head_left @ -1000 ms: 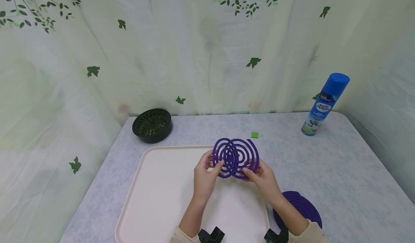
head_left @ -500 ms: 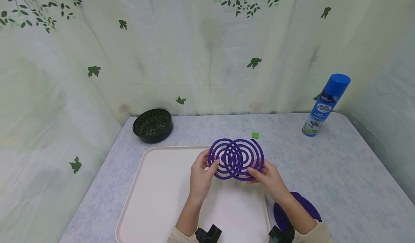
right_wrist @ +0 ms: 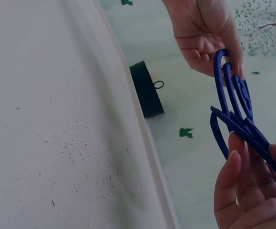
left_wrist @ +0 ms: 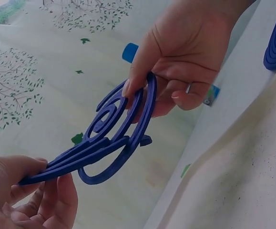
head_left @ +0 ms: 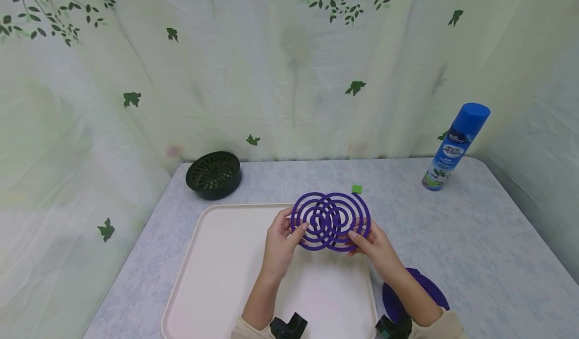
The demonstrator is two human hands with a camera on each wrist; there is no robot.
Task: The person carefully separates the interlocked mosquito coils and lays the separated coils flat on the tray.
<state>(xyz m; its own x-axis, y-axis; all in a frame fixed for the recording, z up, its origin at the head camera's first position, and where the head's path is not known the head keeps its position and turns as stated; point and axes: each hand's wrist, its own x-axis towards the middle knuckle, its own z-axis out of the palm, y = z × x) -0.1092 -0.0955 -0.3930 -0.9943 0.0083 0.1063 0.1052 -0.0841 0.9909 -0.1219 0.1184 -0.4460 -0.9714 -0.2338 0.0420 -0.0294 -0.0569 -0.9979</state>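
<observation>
Two thin purple mosquito coils overlap and interlock in front of me, held up over the tray's far right part. My left hand pinches the left coil at its outer edge, thumb on the near face and fingers behind. On the other side, my right hand pinches the right coil the same way near its rim. Both wrist views show the coils almost edge-on, their rings crossing between the hands. Beside the tray lies another thicker-looking purple coil, partly hidden under my right forearm.
Below the hands is a pale tray, with dark specks visible in the wrist views. A dark slotted round holder stands at the back left. A blue spray can stands back right. A small green square lies behind the coils.
My hands have moved apart, left hand leftward and right hand rightward. The two coils overlap less than a second ago but remain interlocked. The shift in the last half second is slight.
</observation>
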